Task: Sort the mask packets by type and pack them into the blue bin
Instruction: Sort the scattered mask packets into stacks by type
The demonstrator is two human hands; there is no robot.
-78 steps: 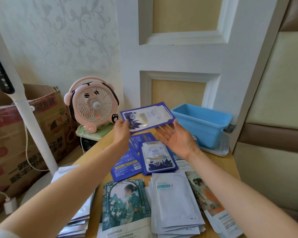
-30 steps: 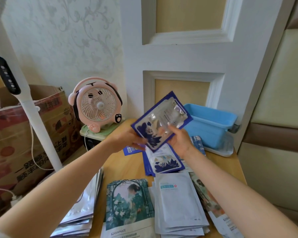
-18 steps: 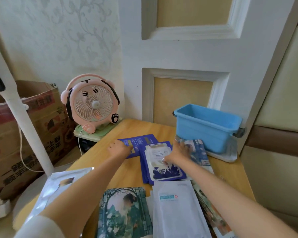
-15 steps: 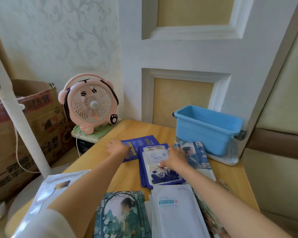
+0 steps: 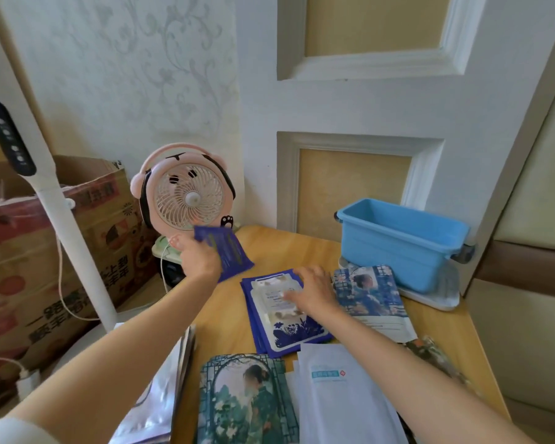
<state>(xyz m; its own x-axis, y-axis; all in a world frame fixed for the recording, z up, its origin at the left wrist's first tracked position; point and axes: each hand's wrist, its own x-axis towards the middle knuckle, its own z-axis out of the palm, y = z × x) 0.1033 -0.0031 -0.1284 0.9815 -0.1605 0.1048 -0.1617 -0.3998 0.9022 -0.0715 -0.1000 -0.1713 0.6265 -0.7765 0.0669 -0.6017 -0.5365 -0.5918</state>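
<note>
Packets of face masks lie sorted in piles across a small wooden table (image 5: pixel 302 248) that stands against a white panelled door. The person's left hand (image 5: pixel 201 259) is raised above the table's far left edge, fingers closed on a dark blue packet (image 5: pixel 226 251) that tilts in the air in front of a pink desk fan (image 5: pixel 186 192). The right hand (image 5: pixel 313 291) rests palm down, fingers spread and flat, on the top of a stack of blue packets with white centres (image 5: pixel 281 315) near the middle of the table; it presses rather than grips. Just to the right of that stack lies a packet showing a figure in blue (image 5: pixel 370 294), its far edge close to the blue bin (image 5: pixel 401 243). The bin stands at the table's far right corner on a pale tray (image 5: pixel 430 299); what it holds cannot be seen from here. Nearer the person lie a teal packet with a figure among flowers (image 5: pixel 247 402), a pile of plain white packets (image 5: pixel 343 395) beside it, and silvery packets (image 5: pixel 161 395) overhanging the left edge. A cardboard box (image 5: pixel 20 245) and a white stand (image 5: pixel 61 216) are on the left beyond the table.
</note>
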